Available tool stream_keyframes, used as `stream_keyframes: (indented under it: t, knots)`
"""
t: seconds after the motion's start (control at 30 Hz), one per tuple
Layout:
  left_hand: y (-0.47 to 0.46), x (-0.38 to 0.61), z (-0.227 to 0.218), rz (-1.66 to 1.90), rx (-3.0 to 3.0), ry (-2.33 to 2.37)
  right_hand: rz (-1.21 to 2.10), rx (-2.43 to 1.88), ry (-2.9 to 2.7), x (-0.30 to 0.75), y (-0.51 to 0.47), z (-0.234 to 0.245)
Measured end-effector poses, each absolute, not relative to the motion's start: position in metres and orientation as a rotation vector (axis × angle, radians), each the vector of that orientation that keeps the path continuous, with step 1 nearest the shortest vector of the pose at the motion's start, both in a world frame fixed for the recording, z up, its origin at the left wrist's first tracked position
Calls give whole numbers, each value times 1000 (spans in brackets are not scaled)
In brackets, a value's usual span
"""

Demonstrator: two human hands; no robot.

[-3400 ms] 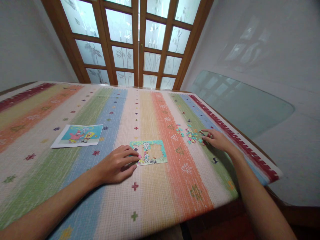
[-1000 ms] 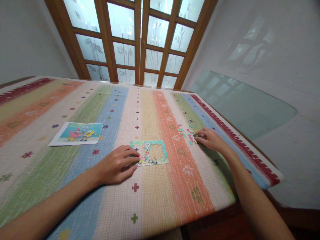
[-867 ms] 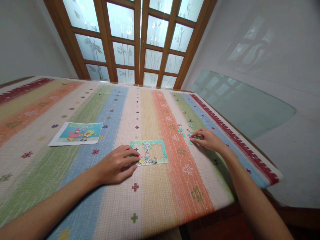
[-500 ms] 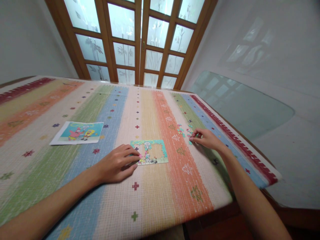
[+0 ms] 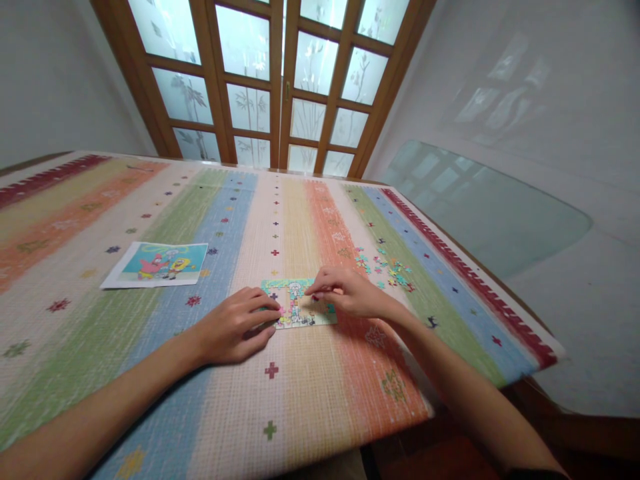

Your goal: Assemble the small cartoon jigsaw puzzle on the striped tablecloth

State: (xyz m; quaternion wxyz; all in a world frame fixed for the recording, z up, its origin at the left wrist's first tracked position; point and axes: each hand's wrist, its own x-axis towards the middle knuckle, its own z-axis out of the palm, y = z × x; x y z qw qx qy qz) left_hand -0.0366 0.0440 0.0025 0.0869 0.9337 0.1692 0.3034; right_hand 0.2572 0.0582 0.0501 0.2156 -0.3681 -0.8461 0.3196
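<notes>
A partly assembled jigsaw puzzle (image 5: pixel 323 321) lies on the striped tablecloth, its frame and a middle column joined, with cloth showing through gaps. My left hand (image 5: pixel 239 325) rests at the puzzle's left edge, fingers lightly bent and apart, fingertips touching it. Over the puzzle's right part is my right hand (image 5: pixel 345 291), thumb and forefinger pinched on a small jigsaw piece mostly hidden by the fingers. Several loose jigsaw pieces (image 5: pixel 399 273) are scattered to the right of the puzzle.
A printed cartoon picture (image 5: pixel 165 263) on white paper lies to the left, beyond my left forearm. The tablecloth (image 5: pixel 310 393) covers the table, whose front edge runs close to me. Glazed wooden doors (image 5: pixel 277 87) stand behind the table, with a wall at the right.
My right hand has moved left from the loose pieces to above the puzzle's right part. My left hand has stayed at the puzzle's left edge.
</notes>
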Motion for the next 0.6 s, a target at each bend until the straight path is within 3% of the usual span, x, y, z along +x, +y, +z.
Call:
stream_keyframes:
  t: [0.2, 0.6]
  knots:
    - [43, -36, 2, 891, 2800, 526, 1179, -1060, -2305, 211, 55, 30]
    - [44, -36, 0, 899, 2802, 521, 594, -1009, -2482, 205, 51, 20]
